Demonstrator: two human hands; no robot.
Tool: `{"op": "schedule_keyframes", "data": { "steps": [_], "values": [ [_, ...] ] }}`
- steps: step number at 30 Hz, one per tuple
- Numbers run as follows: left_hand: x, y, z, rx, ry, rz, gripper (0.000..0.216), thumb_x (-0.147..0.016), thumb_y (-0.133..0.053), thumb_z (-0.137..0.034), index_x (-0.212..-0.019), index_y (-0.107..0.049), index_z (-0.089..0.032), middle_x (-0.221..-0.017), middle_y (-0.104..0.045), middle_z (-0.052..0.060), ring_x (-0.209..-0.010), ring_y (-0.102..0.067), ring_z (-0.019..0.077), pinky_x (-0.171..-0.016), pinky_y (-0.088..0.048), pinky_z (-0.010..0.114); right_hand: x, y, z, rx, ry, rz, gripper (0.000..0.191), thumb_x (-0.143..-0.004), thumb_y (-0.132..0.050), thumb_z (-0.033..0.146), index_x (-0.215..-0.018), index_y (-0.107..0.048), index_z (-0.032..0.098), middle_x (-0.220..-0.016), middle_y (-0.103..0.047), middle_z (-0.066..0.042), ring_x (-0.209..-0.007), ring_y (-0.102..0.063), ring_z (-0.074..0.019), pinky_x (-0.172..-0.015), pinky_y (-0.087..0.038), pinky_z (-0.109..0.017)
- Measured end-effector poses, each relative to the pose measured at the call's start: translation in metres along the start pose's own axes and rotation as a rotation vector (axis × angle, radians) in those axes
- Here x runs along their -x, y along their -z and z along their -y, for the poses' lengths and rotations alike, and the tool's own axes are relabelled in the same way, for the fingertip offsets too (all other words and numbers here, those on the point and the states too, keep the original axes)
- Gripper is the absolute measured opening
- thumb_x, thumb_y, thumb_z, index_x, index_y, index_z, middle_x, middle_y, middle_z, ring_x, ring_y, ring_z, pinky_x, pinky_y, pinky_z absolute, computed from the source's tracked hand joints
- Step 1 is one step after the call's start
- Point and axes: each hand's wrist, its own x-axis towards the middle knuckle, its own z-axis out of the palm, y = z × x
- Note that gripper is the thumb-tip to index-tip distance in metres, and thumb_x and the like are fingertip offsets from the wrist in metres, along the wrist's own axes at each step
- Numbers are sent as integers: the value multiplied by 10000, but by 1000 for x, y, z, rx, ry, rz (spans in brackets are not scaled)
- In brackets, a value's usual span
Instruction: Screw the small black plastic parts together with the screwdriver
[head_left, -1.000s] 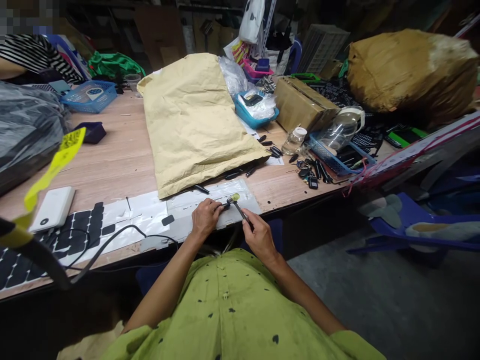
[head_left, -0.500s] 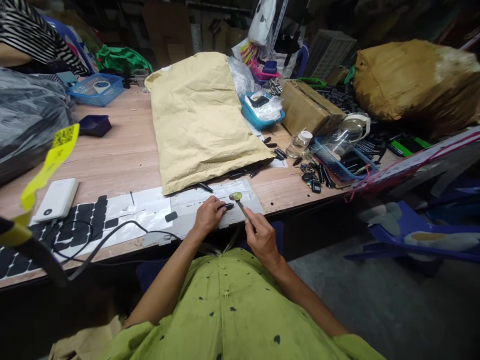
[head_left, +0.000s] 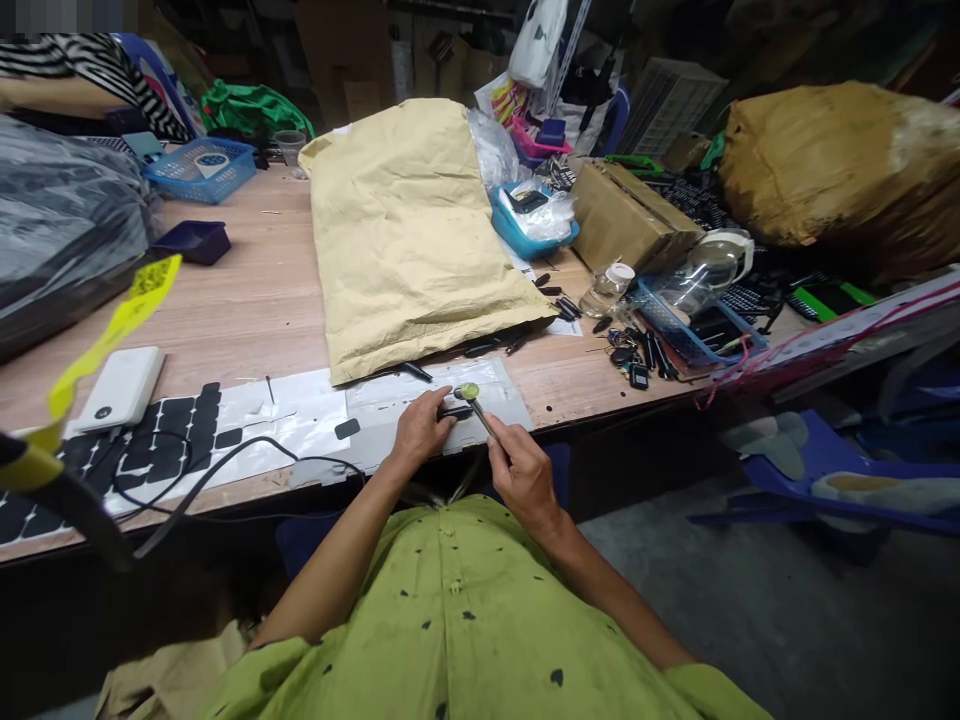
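Observation:
My right hand [head_left: 521, 470] is closed round the handle of a small hammer [head_left: 484, 416] with a yellow-green face. The hammer head is just above the fingertips of my left hand [head_left: 421, 430]. Between the left thumb and fingers lies a slim black piece [head_left: 459, 411], steadied on the grey-white board [head_left: 502, 390] at the table's front edge. The left index finger reaches forward beside the hammer head. Whether the hammer touches the piece I cannot tell. Another slim black piece [head_left: 414, 371] lies just beyond, by the big paper sack [head_left: 420, 240].
White sheets with black stickers [head_left: 172, 435], a power bank [head_left: 122, 388] and a black cable [head_left: 255, 445] lie to the left. A blue basket [head_left: 694, 320], a jar [head_left: 606, 290] and a carton [head_left: 630, 215] stand to the right. A person in striped sleeves [head_left: 112, 80] sits far left.
The hammer head has shifted slightly left, nearer my left fingers. The left index finger has stretched forward from a tighter pinch. The whole view has shifted a little.

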Motion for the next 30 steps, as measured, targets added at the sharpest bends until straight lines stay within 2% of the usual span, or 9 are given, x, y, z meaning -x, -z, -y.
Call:
{"op": "schedule_keyframes", "data": {
  "steps": [4, 7, 11, 13, 17, 19, 24, 27, 30],
  "values": [
    [2, -4, 2, 61, 30, -38, 722, -734, -708, -108, -1423, -532, -236, -926, -707, -12, -816, -653, 176, -833, -517, 304, 7, -7, -5, 87, -20, 91, 429, -963, -432, 162, -1299, -685, 245, -867, -705, -62, -769, -668, -164, -724, -542, -233],
    [2, -2, -1, 52, 48, -23, 747, -733, -700, -106, -1443, -503, -227, -925, -706, -10, -808, -659, 178, -822, -514, 303, 8, -7, -8, 101, -42, 107, 429, -950, -442, 157, -1283, -695, 251, -874, -709, -60, -778, -673, -164, -720, -543, -226],
    [3, 1, -8, 21, 80, -5, 737, -741, -697, -108, -1442, -503, -225, -932, -708, 0, -831, -669, 191, -823, -517, 310, 2, -1, -4, 36, -40, 52, 420, -968, -436, 179, -1298, -686, 247, -918, -728, -68, -826, -689, -173, -776, -560, -246],
    [3, 3, -10, -3, 84, 5, 680, -748, -697, -116, -1404, -549, -219, -948, -712, 15, -861, -675, 201, -836, -520, 314, -1, 3, -2, -13, -43, 16, 411, -974, -441, 196, -1303, -683, 240, -951, -738, -76, -861, -700, -182, -808, -572, -263],
    [-2, 8, -8, -73, 37, 66, 316, -822, -648, -187, -1119, -748, -225, -991, -727, 59, -961, -676, 233, -886, -516, 336, -4, 6, -2, -132, -92, -45, 393, -963, -481, 215, -1293, -690, 258, -1076, -758, -74, -986, -717, -193, -895, -582, -289],
    [-6, 12, -6, -65, 52, 105, 259, -847, -624, -217, -1053, -781, -230, -1003, -741, 69, -984, -676, 243, -892, -515, 343, -3, 6, -5, -178, -129, -62, 382, -949, -505, 219, -1273, -703, 262, -1123, -760, -68, -1042, -716, -198, -932, -582, -303],
    [-14, 23, -1, 168, 169, 147, 223, -824, -651, -248, -977, -812, -227, -1002, -780, 52, -971, -684, 239, -884, -507, 325, 1, 2, -11, -245, -219, -71, 361, -915, -537, 232, -1216, -735, 249, -1154, -764, -71, -1034, -725, -207, -950, -592, -346],
    [-13, 27, 0, 411, 293, 207, 213, -818, -667, -274, -948, -816, -196, -835, -773, 35, -758, -669, 196, -713, -502, 288, 3, 1, -12, -271, -257, -77, 355, -907, -542, 243, -1201, -740, 239, -1157, -765, -73, -1015, -729, -206, -943, -595, -358],
    [-10, 29, 0, 648, 382, 245, 217, -781, -733, -292, -939, -813, -165, -693, -718, 9, -588, -587, 135, -572, -450, 240, 3, 0, -12, -287, -271, -86, 353, -904, -543, 251, -1196, -741, 234, -1161, -764, -74, -1008, -727, -206, -939, -594, -361]
  ]
}}
